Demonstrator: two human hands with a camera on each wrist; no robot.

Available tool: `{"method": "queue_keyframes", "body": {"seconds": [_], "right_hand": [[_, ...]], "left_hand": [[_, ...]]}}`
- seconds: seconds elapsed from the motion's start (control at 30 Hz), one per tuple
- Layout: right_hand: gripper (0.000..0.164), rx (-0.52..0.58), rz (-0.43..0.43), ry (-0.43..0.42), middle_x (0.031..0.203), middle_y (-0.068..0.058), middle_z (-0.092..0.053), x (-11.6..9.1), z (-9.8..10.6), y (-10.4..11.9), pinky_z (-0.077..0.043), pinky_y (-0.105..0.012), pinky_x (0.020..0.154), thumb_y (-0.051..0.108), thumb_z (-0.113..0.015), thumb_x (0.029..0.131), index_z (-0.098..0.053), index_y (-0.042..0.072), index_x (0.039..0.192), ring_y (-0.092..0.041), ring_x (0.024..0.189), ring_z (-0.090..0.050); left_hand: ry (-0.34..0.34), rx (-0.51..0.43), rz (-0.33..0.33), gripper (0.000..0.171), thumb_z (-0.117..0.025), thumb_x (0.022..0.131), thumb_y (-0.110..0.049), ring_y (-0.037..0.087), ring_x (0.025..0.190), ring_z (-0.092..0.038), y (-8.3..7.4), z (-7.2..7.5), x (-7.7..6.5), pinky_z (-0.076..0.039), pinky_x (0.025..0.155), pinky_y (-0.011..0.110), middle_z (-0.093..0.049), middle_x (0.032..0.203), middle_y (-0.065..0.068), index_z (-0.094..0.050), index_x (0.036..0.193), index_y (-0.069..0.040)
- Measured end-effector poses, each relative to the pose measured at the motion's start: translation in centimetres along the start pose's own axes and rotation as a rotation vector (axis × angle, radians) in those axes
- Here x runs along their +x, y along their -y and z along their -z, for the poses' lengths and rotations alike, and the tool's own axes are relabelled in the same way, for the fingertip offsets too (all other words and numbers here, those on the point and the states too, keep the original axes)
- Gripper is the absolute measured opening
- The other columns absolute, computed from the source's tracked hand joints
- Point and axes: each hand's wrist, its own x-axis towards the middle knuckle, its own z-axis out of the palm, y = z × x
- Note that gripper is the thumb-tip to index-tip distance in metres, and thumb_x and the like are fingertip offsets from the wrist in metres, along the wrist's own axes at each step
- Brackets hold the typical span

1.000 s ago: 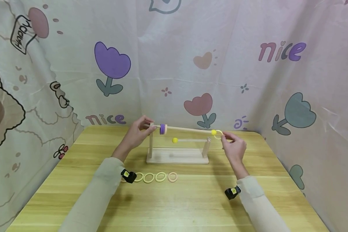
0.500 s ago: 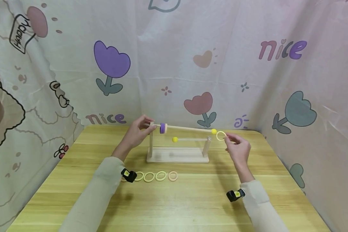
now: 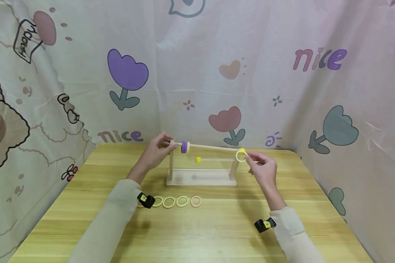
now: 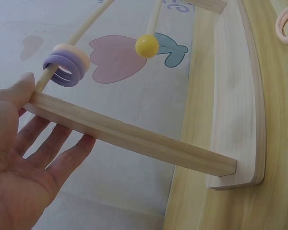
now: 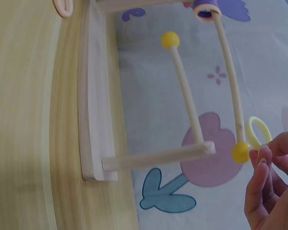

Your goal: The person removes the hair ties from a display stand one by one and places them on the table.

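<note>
A wooden stand (image 3: 200, 178) has two upright posts, each with a ball-tipped rod. My left hand (image 3: 156, 151) grips the top of the left post (image 4: 134, 135), thumb by the rod's base and fingers behind. Purple rings (image 3: 184, 147) and a peach ring (image 4: 85, 53) hang on the long upper rod (image 3: 214, 147) near that hand. Between thumb and fingertips, my right hand (image 3: 264, 171) pinches a pale yellow ring (image 5: 265, 130). This ring is close to the yellow ball (image 5: 240, 152) at the rod's right end; whether they touch, I cannot tell.
Several pale yellow rings and a peach ring (image 3: 195, 206) lie in a row on the wooden table (image 3: 204, 233) before the stand; my left wrist camera partly hides the row. A shorter rod's yellow ball (image 3: 198, 160) points left below the long rod. Patterned cloth (image 3: 191, 65) hangs behind.
My right hand first drew the yellow ring rightward off the ball, then brought it back left, so it now overlaps the ball's lower edge in the head view. My left hand stays put.
</note>
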Motion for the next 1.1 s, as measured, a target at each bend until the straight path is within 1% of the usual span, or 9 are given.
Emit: {"method": "queue_keyframes", "body": {"seconds": [0.13, 0.17, 0.2, 0.23, 0.37, 0.6, 0.83, 0.97, 1.1], "right_hand": [[0.021, -0.044, 0.010, 0.076, 0.088, -0.012, -0.078, -0.3, -0.9, 0.0, -0.050, -0.019, 0.046, 0.007, -0.078, 0.090, -0.077, -0.004, 0.107, -0.004, 0.045, -0.056], [0.021, -0.053, 0.009, 0.096, 0.088, -0.012, -0.077, -0.3, -1.1, 0.0, -0.051, -0.019, 0.046, 0.008, -0.078, 0.090, -0.078, -0.004, 0.107, -0.005, 0.045, -0.056], [0.021, -0.060, 0.008, 0.118, 0.092, -0.017, -0.077, -0.5, -1.3, 0.0, -0.051, -0.019, 0.046, 0.009, -0.078, 0.090, -0.078, -0.004, 0.107, -0.005, 0.046, -0.056], [0.022, -0.071, 0.008, 0.140, 0.094, -0.019, -0.077, -0.5, -1.5, -0.1, -0.051, -0.020, 0.047, 0.009, -0.078, 0.090, -0.077, -0.004, 0.108, -0.006, 0.047, -0.057], [0.020, -0.110, 0.012, 0.203, 0.096, -0.022, -0.077, -0.9, -2.2, -0.4, -0.052, -0.020, 0.048, 0.008, -0.078, 0.090, -0.078, -0.002, 0.107, -0.008, 0.050, -0.058], [0.016, -0.194, 0.028, 0.265, 0.096, -0.019, -0.077, -1.3, -3.0, -0.9, -0.051, -0.020, 0.049, 0.006, -0.076, 0.090, -0.079, 0.002, 0.106, -0.007, 0.054, -0.055], [0.014, -0.197, 0.016, 0.319, 0.091, -0.019, -0.075, -1.6, -3.3, -1.1, -0.049, -0.020, 0.048, 0.003, -0.075, 0.090, -0.079, 0.000, 0.103, -0.008, 0.052, -0.055], [0.013, -0.213, 0.005, 0.351, 0.087, -0.016, -0.074, -1.8, -3.7, -1.4, -0.049, -0.020, 0.049, 0.004, -0.076, 0.090, -0.079, 0.001, 0.102, -0.010, 0.054, -0.056], [0.013, -0.237, -0.018, 0.398, 0.085, -0.013, -0.074, -2.1, -4.0, -1.6, -0.048, -0.019, 0.049, 0.004, -0.076, 0.091, -0.079, 0.001, 0.103, -0.011, 0.055, -0.056]], "left_hand": [[-0.002, 0.007, -0.005, 0.039, -0.067, 0.101, -0.034, 0.037, 0.122, -0.065, 0.0, 0.0, 0.0, -0.057, 0.099, 0.052, -0.067, 0.129, 0.016, -0.058, 0.128, -0.009], [-0.004, 0.006, -0.006, 0.038, -0.068, 0.101, -0.034, 0.036, 0.121, -0.065, 0.0, 0.0, 0.0, -0.058, 0.098, 0.052, -0.067, 0.128, 0.016, -0.058, 0.128, -0.010], [-0.006, 0.007, -0.009, 0.037, -0.068, 0.101, -0.034, 0.036, 0.120, -0.065, -0.1, -0.1, 0.0, -0.058, 0.097, 0.052, -0.068, 0.128, 0.016, -0.059, 0.128, -0.010], [-0.008, 0.007, -0.011, 0.036, -0.068, 0.101, -0.034, 0.036, 0.120, -0.066, -0.1, -0.1, -0.1, -0.058, 0.097, 0.051, -0.068, 0.127, 0.015, -0.059, 0.127, -0.011], [-0.012, 0.006, -0.017, 0.033, -0.068, 0.101, -0.034, 0.036, 0.120, -0.066, -0.2, -0.1, -0.1, -0.059, 0.096, 0.051, -0.068, 0.126, 0.015, -0.060, 0.125, -0.013], [-0.011, -0.003, -0.021, 0.035, -0.067, 0.101, -0.034, 0.036, 0.121, -0.065, -0.1, -0.1, -0.2, -0.058, 0.097, 0.051, -0.068, 0.127, 0.016, -0.059, 0.126, -0.012], [-0.015, -0.019, -0.010, 0.036, -0.067, 0.101, -0.034, 0.036, 0.122, -0.064, -0.1, -0.2, -0.2, -0.057, 0.099, 0.051, -0.068, 0.129, 0.016, -0.059, 0.128, -0.011], [-0.023, -0.016, 0.011, 0.034, -0.066, 0.102, -0.031, 0.037, 0.124, -0.063, -0.1, -0.4, -0.2, -0.056, 0.101, 0.053, -0.066, 0.131, 0.017, -0.058, 0.129, -0.011], [-0.028, -0.021, 0.030, 0.031, -0.063, 0.104, -0.023, 0.039, 0.125, -0.062, -0.3, -0.6, -0.1, -0.055, 0.102, 0.053, -0.065, 0.132, 0.021, -0.057, 0.129, -0.007]]}}
